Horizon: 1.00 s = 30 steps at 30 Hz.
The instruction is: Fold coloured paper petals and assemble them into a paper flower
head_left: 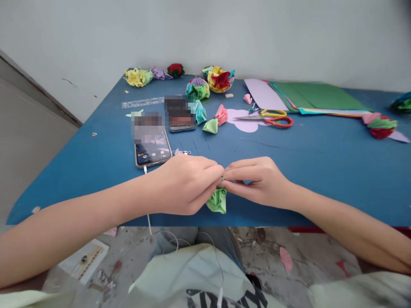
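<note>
A light green folded paper flower (217, 200) hangs just below my fingertips, above the near part of the blue table. My left hand (189, 184) is closed, its thumb and fingers pinched on the flower's upper end. From the right, my right hand (257, 177) meets it with thumb and forefinger pinched at the same spot. A tiny bit of green shows between the fingertips; the rest of the pinched part is hidden.
Red-and-yellow-handled scissors (269, 118) lie on a lilac paper shape (245, 124). Two phones (152, 147) lie left, one with a white cable. Behind are a clear ruler (143, 102), crumpled paper flowers (221, 79) and coloured sheets (321, 96). The blue table (337, 171) meets the wall.
</note>
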### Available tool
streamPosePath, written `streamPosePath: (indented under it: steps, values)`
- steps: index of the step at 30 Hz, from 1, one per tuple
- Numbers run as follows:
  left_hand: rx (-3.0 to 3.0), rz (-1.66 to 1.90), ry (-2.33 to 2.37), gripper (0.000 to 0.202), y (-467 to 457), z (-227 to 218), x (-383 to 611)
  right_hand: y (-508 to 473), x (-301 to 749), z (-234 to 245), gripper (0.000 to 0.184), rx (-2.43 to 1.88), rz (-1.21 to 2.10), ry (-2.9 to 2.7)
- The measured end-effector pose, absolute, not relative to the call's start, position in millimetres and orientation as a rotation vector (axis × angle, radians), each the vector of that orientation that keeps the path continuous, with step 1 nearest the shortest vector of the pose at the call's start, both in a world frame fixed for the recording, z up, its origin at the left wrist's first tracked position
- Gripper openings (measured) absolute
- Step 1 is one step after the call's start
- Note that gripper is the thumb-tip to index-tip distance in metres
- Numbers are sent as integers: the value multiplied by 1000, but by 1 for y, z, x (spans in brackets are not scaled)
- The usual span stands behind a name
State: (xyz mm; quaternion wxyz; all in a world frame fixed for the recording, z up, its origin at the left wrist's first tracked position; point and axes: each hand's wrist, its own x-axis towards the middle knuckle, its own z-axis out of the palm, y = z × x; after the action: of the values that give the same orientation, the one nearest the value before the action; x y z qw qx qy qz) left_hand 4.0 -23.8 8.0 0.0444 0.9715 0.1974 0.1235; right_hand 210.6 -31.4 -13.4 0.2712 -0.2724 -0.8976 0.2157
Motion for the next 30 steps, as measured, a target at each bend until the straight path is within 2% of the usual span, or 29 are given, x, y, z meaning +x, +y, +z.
streamPosePath:
  steps: [6, 12, 15, 18, 22, 26, 30]
  values:
    - [3036, 435, 623, 26, -21, 5, 5, -35, 209, -13, 15, -758, 504, -2390]
    - [3169, 447, 627, 18, -18, 2, 6, -33, 211, -8, 15, -704, 558, -2524]
    - [3062, 378, 757, 23, -22, 5, 8, -35, 211, -14, 12, -736, 309, -2522]
    - [2899, 340, 928, 23, -29, 6, 12, -39, 209, -19, 16, -784, -90, -2546]
    - [2798, 408, 998, 24, -37, 5, 15, -45, 206, -20, 17, -736, -455, -2563]
    - [2932, 554, 1027, 23, -39, 1, 15, -45, 207, -17, 17, -741, -518, -2564]
    - [3034, 517, 995, 21, -37, 0, 14, -43, 210, -14, 16, -745, -437, -2557]
